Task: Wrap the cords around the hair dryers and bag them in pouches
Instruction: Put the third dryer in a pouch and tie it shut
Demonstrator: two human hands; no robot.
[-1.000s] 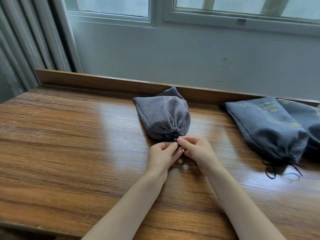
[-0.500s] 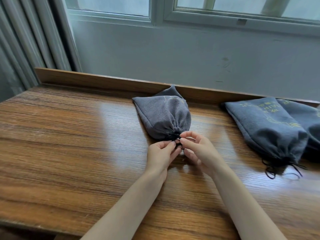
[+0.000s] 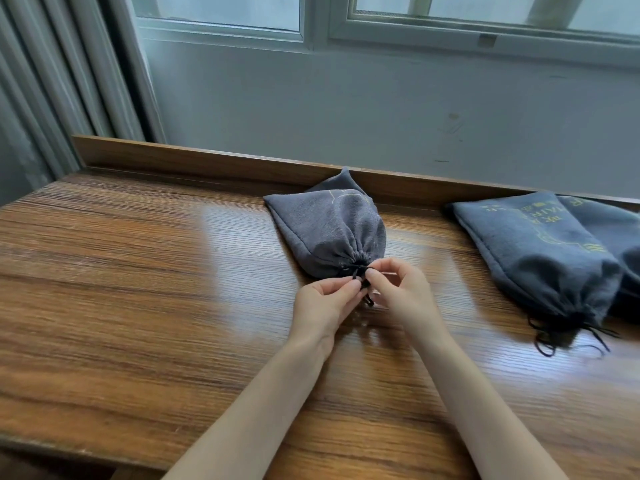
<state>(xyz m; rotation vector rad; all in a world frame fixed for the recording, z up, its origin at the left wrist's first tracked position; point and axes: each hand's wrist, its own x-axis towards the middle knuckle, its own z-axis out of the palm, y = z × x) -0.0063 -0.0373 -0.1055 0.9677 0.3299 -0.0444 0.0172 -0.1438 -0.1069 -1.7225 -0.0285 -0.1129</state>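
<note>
Pinching the black drawstring (image 3: pixel 359 271) from either side, the left hand (image 3: pixel 322 301) and right hand (image 3: pixel 403 292) meet fingertip to fingertip just on the near side of the grey pouch (image 3: pixel 325 230), at its gathered mouth. The pouch lies mid-bench (image 3: pixel 138 289), its long axis running from the cinched mouth, nearest the hands, away to its closed end against the far ledge (image 3: pixel 207 161). Both hands sit equally close to the knot, so tightening likely means drawing the cord ends apart, left and right, across that axis. Two tied pouches (image 3: pixel 540 258) lie well apart at the right.
</note>
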